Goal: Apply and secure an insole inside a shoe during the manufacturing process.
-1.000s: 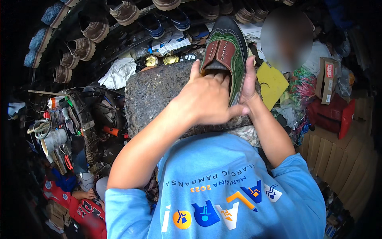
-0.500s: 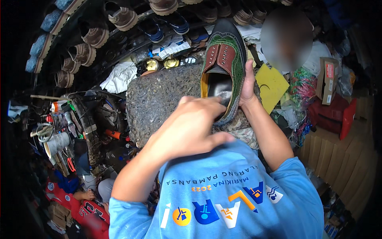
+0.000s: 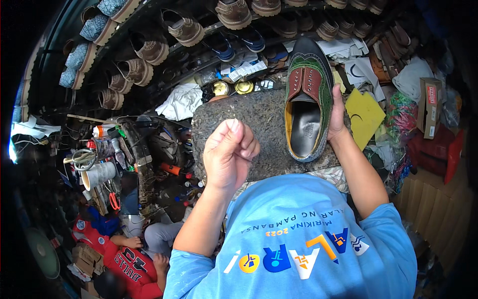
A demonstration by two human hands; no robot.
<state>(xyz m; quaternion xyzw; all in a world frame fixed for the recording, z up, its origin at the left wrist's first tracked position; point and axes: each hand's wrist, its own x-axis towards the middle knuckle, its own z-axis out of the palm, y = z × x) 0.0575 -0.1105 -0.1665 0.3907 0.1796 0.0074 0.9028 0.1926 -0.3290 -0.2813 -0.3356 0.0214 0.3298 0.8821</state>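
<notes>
— Where do you have the shoe [image 3: 310,85]?

— Over the dark, pitted block [image 3: 269,117], toward its right side, toe pointing away from me. It's green with dark red lace flaps and a dark toe, and I look straight down into its opening. Whether the sole rests on the block, I can't tell from here.

— And your right grip [image 3: 337,118]?

— Grasping the shoe. It comes in along the right side, thumb up against the green wall; the other fingers are hidden by the shoe.

— Your left grip [image 3: 230,152]?

— Loosely clenched, raised at the left part of the block, clear of the shoe. The fingers curl in and the thumb lies against them. If something tiny is pinched there, I can't make it out.

— What's around the block?

— Just past its far edge I see two gold tins [image 3: 244,87], with crumpled white paper [image 3: 181,102] to their left. A yellow sheet [image 3: 364,117] lies to the right, near my right grip. Farther right I get a cardboard box [image 3: 429,107] and a red bag [image 3: 433,154].

— And on the left?

— A tilted white cup [image 3: 98,175], with orange-handled scissors [image 3: 114,201] near it. Lower left, I have a co-worker [image 3: 132,266] in red. Brown shoes [image 3: 184,30] line the top.
</notes>
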